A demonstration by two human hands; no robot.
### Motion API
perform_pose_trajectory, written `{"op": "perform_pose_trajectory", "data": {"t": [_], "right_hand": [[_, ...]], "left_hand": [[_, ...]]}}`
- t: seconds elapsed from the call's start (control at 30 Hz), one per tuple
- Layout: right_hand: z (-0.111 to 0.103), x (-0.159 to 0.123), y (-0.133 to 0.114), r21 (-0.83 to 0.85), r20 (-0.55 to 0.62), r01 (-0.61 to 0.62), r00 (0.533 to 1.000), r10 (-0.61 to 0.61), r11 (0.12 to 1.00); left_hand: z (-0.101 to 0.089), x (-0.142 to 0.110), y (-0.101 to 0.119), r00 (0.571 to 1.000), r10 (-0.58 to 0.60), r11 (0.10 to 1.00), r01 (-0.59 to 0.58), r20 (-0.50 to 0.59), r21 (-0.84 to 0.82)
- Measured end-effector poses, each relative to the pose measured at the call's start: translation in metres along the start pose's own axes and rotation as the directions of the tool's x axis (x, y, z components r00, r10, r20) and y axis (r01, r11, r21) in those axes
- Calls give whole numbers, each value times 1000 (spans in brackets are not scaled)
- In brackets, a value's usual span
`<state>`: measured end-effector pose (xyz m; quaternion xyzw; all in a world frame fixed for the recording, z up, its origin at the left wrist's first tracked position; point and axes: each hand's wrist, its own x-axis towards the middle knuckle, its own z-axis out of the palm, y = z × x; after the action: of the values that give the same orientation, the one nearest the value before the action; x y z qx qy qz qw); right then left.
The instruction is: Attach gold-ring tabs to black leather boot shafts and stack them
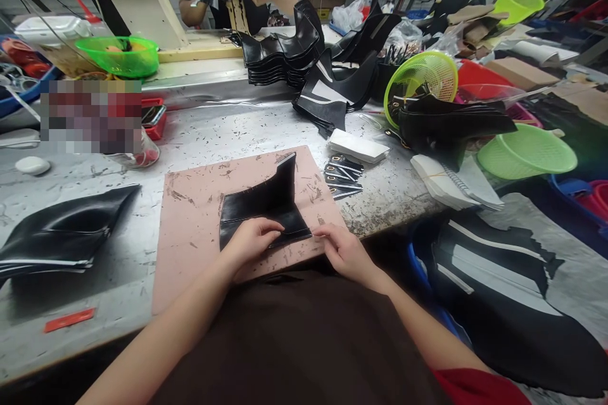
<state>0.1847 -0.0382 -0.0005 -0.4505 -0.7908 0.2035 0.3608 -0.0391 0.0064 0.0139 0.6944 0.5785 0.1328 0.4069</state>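
Apparently aligning an edge, the left hand (251,240) and right hand (349,255) finger-pinch the black piece (261,202); next calls for even tension.

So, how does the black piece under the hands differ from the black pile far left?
The black piece lies on the pink board; the black pile is off it.
The piece has a pale upper tip; the pile, a pale near edge.
The pile bulges; the piece looks flatter.
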Motion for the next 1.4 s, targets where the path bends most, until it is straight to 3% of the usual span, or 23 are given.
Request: {"op": "perform_pose_trajectory", "data": {"t": [0.1,0.2,0.3,0.43,0.57,0.77,0.9,1.0,1.1,1.2,1.3,1.4], "right_hand": [[7,1,0,-97,34,172,985,-170,980],[11,1,-2,-215,87,238,971,-224,947],[13,2,-7,-305,175,257,962,-212,917],[14,2,-15,-413,289,261,946,-146,873],[16,2,-18,-468,326,239,941,-85,851],[16,3,-22,-454,336,208,941,-50,866],[13,4,-26,-397,331,114,943,26,911],[6,9,-11,-165,317,-6,946,59,986],[-17,23,30,-31,76,-217,973,219,976],[-64,48,83,-165,-254,-409,897,362,897],[-122,81,126,-325,-414,-507,835,361,798],[-168,110,148,-429,-468,-546,816,340,720]], "left_hand": [[0,0,2,1000,2,1000,-2,10,25],[0,0,5,1000,-24,993,22,12,115],[-1,0,10,999,-47,976,47,-7,212],[-3,-2,15,1000,-2,949,-2,11,317],[-8,-5,17,999,41,892,-42,12,450],[-19,-10,13,980,170,620,-191,108,761],[-18,-18,7,967,238,566,-215,92,796],[-13,-24,-1,944,330,548,-187,-5,815],[-8,-23,-12,910,396,568,-141,-119,811],[-8,-17,-26,870,452,630,-155,-196,761],[-12,-13,-44,833,513,674,-239,-209,699],[-17,-18,-64,791,571,667,-291,-220,686]]}}
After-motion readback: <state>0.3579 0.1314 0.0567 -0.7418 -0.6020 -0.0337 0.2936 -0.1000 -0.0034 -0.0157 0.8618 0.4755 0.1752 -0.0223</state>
